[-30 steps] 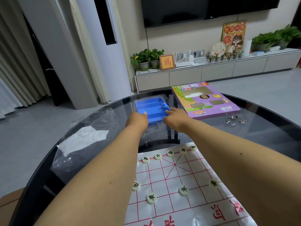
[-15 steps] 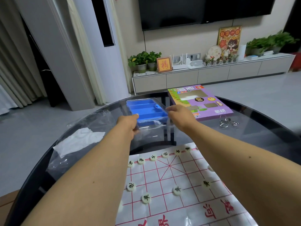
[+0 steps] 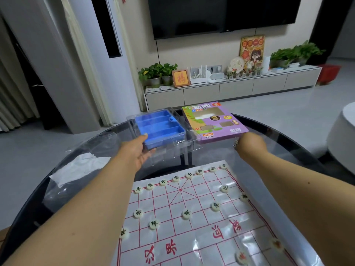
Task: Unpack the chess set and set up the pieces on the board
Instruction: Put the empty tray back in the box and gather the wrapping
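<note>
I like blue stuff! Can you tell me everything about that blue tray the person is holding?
The blue tray looks like smooth plastic, a shallow rectangle split by ridges into long compartments that look empty, with a small tab on its far rim. It sits in a clear plastic shell at the far side of the glass table, beside a purple box. The left hand grips its near corner, thumb on the rim.

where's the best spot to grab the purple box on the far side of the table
Take the purple box by its near long edge, coming from the person's side. It lies flat on the glass table, so fingers likely have to slip under that edge, thumb on top. The right hand is already beside the near right corner. The left side is crowded by the clear case holding the blue tray.
</note>
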Motion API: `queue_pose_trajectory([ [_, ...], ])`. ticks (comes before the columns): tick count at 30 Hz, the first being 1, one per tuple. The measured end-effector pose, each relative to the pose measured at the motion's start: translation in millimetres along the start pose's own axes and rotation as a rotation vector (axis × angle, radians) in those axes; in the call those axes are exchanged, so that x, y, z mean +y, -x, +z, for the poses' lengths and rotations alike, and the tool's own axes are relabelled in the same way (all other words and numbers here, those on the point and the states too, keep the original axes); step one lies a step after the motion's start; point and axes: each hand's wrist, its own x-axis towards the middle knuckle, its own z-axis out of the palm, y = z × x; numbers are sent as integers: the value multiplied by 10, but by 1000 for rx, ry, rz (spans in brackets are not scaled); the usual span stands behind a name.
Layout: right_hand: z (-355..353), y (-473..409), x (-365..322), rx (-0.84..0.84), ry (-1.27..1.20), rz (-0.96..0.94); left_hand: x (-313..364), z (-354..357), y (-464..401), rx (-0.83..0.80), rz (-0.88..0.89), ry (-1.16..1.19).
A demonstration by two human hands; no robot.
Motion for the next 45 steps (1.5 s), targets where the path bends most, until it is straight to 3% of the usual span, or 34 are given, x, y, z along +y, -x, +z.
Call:
queue_pose_trajectory([
  [6,4,50,-64,-43,74,-40,-29,47,93,-20,13,20],
  [13,40,116,10,55,103,-117,-57,73,178,-14,1,50],
  [17,-120,81,-53,201,-111,-93,-17,68,202,6,2,46],
  [21,-503,214,-434,378,-528,-178,5,97,223,30,5,45],
  [26,-674,374,-901,318,-721,-366,7,162,257,13,-5,55],
  [35,-482,457,-933,201,-585,-473,76,193,307,-21,9,53],
  [40,-502,421,-863,238,-657,-440,86,229,326,-32,12,78],
  [45,-468,133,-378,286,-666,-94,52,239,295,-37,14,95],
])
